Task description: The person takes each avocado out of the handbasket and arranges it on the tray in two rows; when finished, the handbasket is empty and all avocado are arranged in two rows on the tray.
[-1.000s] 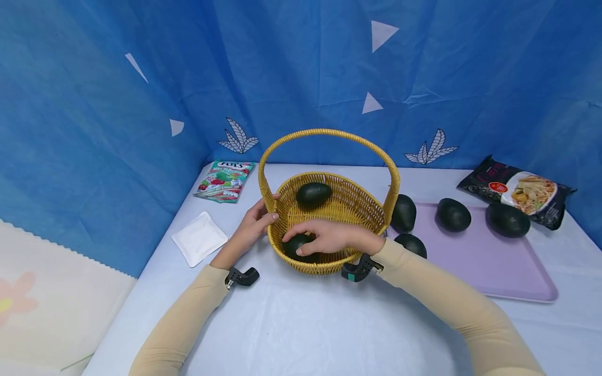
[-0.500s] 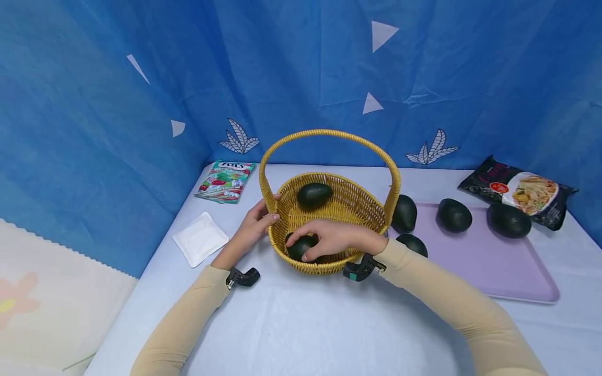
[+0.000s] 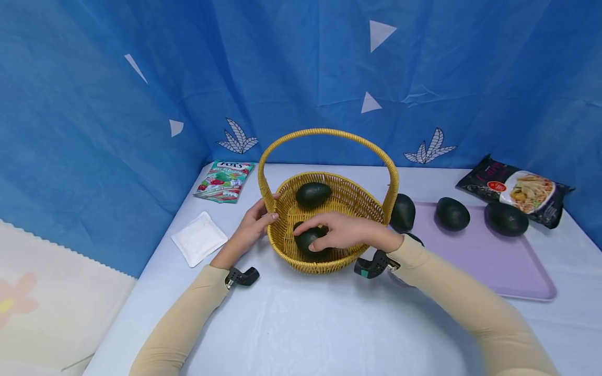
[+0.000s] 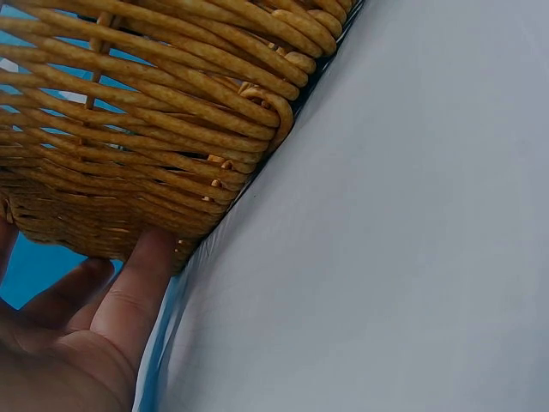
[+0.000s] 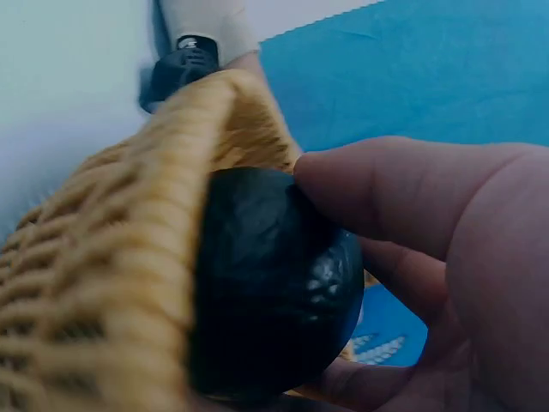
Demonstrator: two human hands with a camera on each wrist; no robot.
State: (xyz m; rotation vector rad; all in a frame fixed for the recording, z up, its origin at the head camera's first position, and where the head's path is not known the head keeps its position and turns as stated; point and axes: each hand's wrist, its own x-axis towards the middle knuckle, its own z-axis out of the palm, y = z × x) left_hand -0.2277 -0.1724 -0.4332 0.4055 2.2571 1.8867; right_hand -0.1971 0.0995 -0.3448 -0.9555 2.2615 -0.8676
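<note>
Two of the dark green avocados were inside the round yellow woven wicker basket with the tall hoop handle by then, and I judged the filling to be less than half done. One dark green avocado lay loose against the basket's far wall; the other dark avocado sat near the front wall with the right hand curled over it, fingers and thumb wrapped round its skin (the wrist view showed it pressed close to the weave). The left hand steadied the basket from outside, thumb on the rim by the handle's foot and fingers flat against the wall, not clamped round anything. Four more avocados waited outside: one just beside the basket at the edge of the flat lilac plastic tray, one mostly hidden behind the right wrist, and two resting farther along the tray. The basket itself stood on the pale blue counter, between the tray and a small white square packet.
</note>
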